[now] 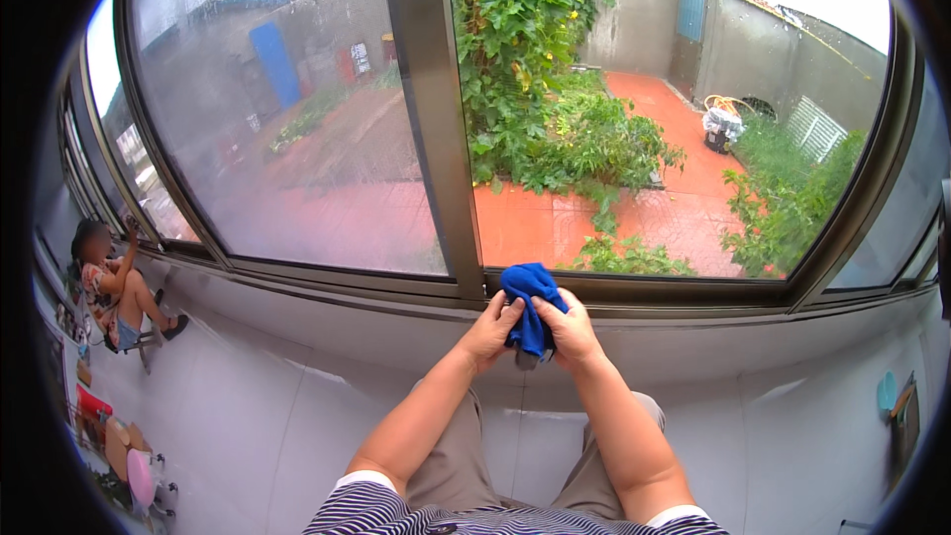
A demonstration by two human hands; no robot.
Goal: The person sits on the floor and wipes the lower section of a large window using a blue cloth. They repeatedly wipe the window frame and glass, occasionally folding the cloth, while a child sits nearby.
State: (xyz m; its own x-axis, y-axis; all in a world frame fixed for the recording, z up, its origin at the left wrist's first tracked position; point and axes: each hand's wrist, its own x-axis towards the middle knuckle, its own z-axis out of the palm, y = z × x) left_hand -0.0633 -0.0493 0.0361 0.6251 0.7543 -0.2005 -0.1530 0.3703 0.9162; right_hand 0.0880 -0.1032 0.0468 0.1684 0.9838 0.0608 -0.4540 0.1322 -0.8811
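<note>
A bunched blue cloth [529, 308] is held between both hands just in front of the sill of a metal-framed window. My left hand [490, 332] grips its left side, the thumb pressed on the folds. On its right side my right hand [570, 328] closes round the cloth in the same way. Something dark grey [527, 361] shows under the cloth's lower end; what it is I cannot tell. Behind the hands rises the window frame's upright [435, 126]. The left window pane [282, 126] looks hazy, while the right window pane [654, 111] shows a garden clearly.
A person [119, 282] sits on a low stool at the far left, one hand raised to the window. A pink round seat [140, 477] and a red object [93, 403] stand lower left. On the right are a light-blue basin [887, 391] and a dark board-like object [904, 427].
</note>
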